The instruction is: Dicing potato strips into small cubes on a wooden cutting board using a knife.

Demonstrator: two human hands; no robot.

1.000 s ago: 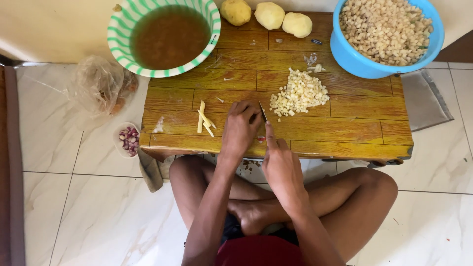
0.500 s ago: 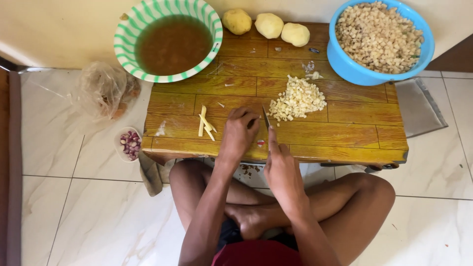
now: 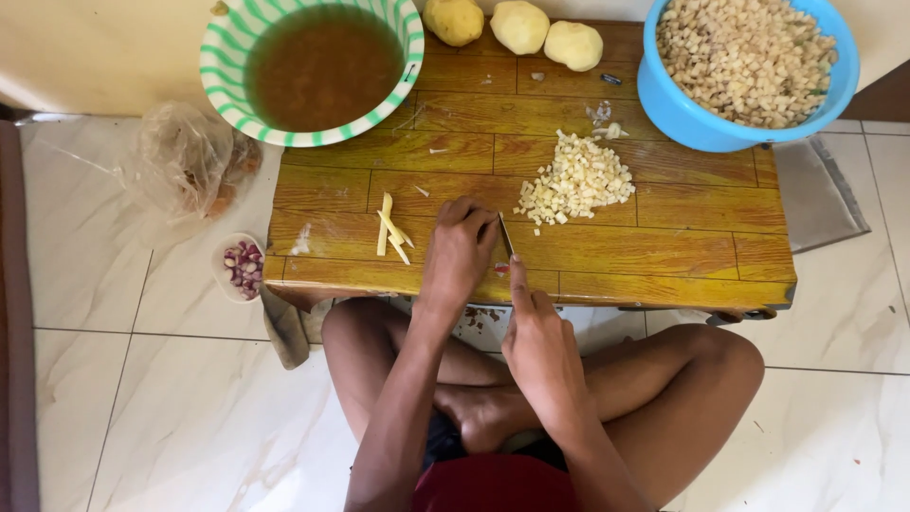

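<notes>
- Since a second ago, barely any shift: left hand (image 3: 460,254) still pressed on the low wooden table (image 3: 664,237), right hand (image 3: 536,327) still on the knife (image 3: 505,235); the view itself has drifted a little.
- Left hand: fingers curled, pressed together, knuckles up, bearing down on something hidden under them; cannot tell what.
- Right hand: wrapped round the knife handle, index finger stretched along the top, blade edge-on just right of the left fingertips.
- Potato strips (image 3: 391,228): few pale sticks lying just left of the left hand, not touched.
- Diced potato pile (image 3: 576,182): on the table right of the blade, near but apart.
- Blue bowl (image 3: 682,109): far right corner, full of diced potato.
- Green-and-white striped bowl (image 3: 223,57): far left corner, brown liquid inside.
- Three peeled potatoes (image 3: 519,26): in a row along the far edge between the bowls.
- Floor left of the table: crumpled plastic bag (image 3: 185,166), small dish of reddish bits (image 3: 242,267).
- Person sits cross-legged at the near edge.
</notes>
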